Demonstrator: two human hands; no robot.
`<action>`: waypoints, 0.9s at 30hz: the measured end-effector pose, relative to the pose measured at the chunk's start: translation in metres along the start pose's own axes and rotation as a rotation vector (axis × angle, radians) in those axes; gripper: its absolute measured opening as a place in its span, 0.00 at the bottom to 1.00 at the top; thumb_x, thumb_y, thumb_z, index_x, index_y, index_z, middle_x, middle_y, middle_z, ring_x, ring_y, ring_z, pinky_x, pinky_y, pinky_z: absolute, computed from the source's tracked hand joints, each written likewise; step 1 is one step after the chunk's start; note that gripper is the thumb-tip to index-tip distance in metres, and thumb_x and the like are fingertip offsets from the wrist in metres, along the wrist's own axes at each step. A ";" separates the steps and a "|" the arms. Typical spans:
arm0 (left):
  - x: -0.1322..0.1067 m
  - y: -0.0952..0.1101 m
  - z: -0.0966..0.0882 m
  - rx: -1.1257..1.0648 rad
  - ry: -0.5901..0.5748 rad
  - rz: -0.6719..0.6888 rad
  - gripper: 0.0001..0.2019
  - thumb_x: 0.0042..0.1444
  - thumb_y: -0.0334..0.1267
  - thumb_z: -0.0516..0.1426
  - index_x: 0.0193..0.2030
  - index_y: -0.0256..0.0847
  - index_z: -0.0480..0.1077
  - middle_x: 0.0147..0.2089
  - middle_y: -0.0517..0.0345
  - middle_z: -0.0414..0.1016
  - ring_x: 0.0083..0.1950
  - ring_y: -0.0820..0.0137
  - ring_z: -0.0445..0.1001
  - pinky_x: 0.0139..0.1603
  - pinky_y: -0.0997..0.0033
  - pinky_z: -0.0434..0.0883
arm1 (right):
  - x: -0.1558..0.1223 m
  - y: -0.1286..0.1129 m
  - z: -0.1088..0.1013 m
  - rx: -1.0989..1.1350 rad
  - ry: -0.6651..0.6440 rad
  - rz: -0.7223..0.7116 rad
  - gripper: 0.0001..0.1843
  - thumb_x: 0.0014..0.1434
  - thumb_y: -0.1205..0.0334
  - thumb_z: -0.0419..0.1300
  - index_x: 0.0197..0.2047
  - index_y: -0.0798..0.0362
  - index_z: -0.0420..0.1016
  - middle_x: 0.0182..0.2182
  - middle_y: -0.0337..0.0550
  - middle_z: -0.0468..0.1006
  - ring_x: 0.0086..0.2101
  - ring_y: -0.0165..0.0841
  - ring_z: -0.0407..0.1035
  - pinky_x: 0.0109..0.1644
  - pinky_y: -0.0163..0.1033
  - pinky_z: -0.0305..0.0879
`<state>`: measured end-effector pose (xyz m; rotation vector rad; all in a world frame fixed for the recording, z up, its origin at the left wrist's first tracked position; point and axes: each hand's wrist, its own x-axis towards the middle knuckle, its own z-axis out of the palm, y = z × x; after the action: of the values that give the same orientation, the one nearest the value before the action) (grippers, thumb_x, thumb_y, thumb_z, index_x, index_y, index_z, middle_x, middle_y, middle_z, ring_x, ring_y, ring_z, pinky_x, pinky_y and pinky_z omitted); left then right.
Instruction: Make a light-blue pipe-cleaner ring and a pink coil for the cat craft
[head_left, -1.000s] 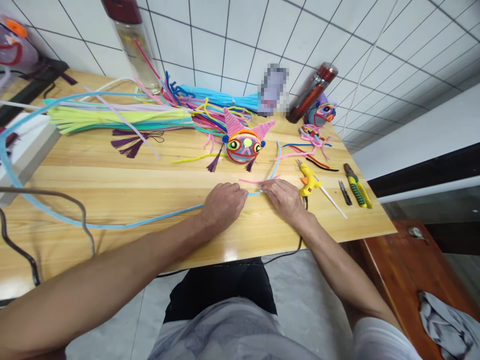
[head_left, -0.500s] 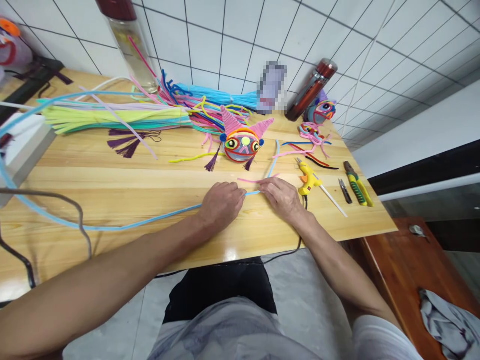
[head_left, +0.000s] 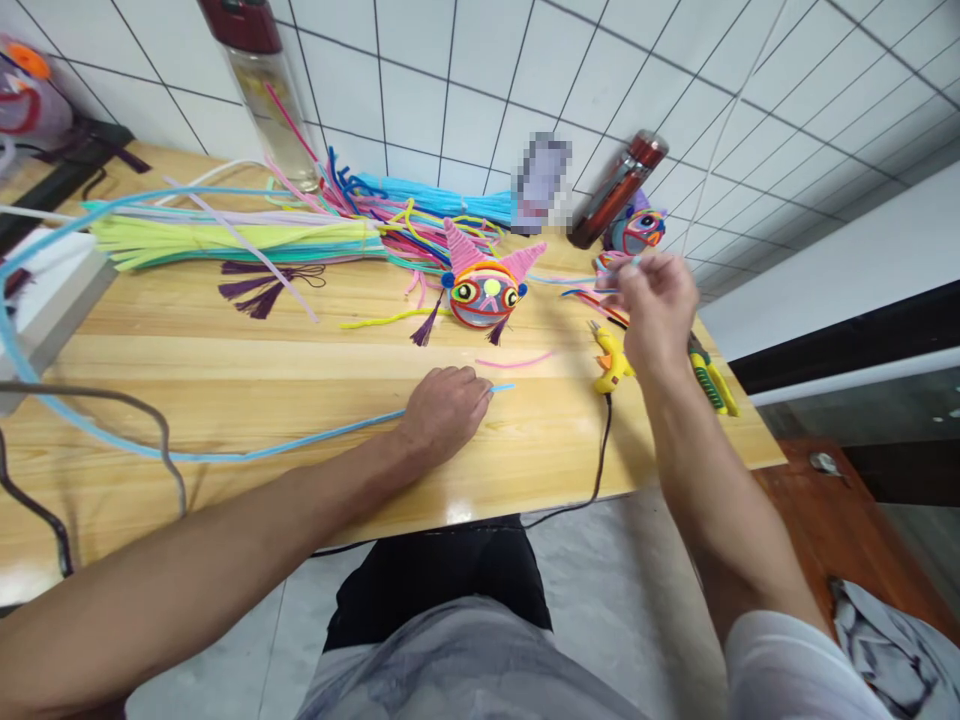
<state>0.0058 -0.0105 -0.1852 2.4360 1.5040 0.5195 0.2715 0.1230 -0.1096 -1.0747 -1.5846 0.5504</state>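
Note:
My left hand (head_left: 448,408) rests on the table, closed on a long light blue pipe cleaner (head_left: 322,433). A short end of it sticks out past my fingers, and the rest curves away to the left. My right hand (head_left: 660,305) is raised at the right, pinching a shorter light blue pipe cleaner (head_left: 564,281) that points left. A short pink pipe cleaner piece (head_left: 517,363) lies between my hands. Behind it sits a decorated animal head (head_left: 486,295) with pink ears, ringed eyes and purple tassels. A yellow glue gun (head_left: 613,365) lies below my right hand, partly covered by my wrist.
Bundled pipe cleaners (head_left: 247,240) stretch across the back left, beside a purple tassel (head_left: 259,290). A clear bottle (head_left: 266,110) and a red flask (head_left: 619,190) stand by the tiled wall. Pliers (head_left: 711,378) lie near the right edge. A black cord (head_left: 602,450) hangs over the front edge.
My right hand has moved up and to the right, carrying the shorter light blue piece away from the long one. The left hand has stayed in place.

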 end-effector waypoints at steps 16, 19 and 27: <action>0.001 0.002 -0.004 -0.001 -0.032 -0.019 0.13 0.72 0.36 0.52 0.46 0.38 0.78 0.44 0.50 0.80 0.49 0.62 0.76 0.52 0.60 0.68 | 0.050 -0.010 -0.030 0.351 0.359 0.172 0.06 0.65 0.68 0.60 0.38 0.50 0.66 0.37 0.42 0.81 0.29 0.25 0.72 0.29 0.31 0.62; 0.001 0.003 -0.004 0.005 -0.046 -0.028 0.13 0.72 0.36 0.52 0.46 0.38 0.78 0.45 0.50 0.80 0.50 0.61 0.77 0.53 0.59 0.68 | 0.047 -0.027 -0.036 0.421 0.368 0.072 0.07 0.64 0.65 0.63 0.39 0.50 0.66 0.37 0.38 0.80 0.31 0.24 0.72 0.31 0.29 0.62; 0.000 0.001 -0.002 0.014 -0.023 -0.010 0.13 0.72 0.36 0.52 0.45 0.38 0.78 0.44 0.50 0.79 0.48 0.61 0.76 0.50 0.60 0.68 | 0.069 -0.006 -0.070 0.411 0.372 0.016 0.05 0.66 0.64 0.61 0.43 0.50 0.67 0.44 0.44 0.79 0.35 0.27 0.74 0.36 0.34 0.65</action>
<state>0.0058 -0.0104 -0.1832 2.4350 1.5157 0.4790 0.3354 0.1666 -0.0477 -0.8201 -1.0800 0.6142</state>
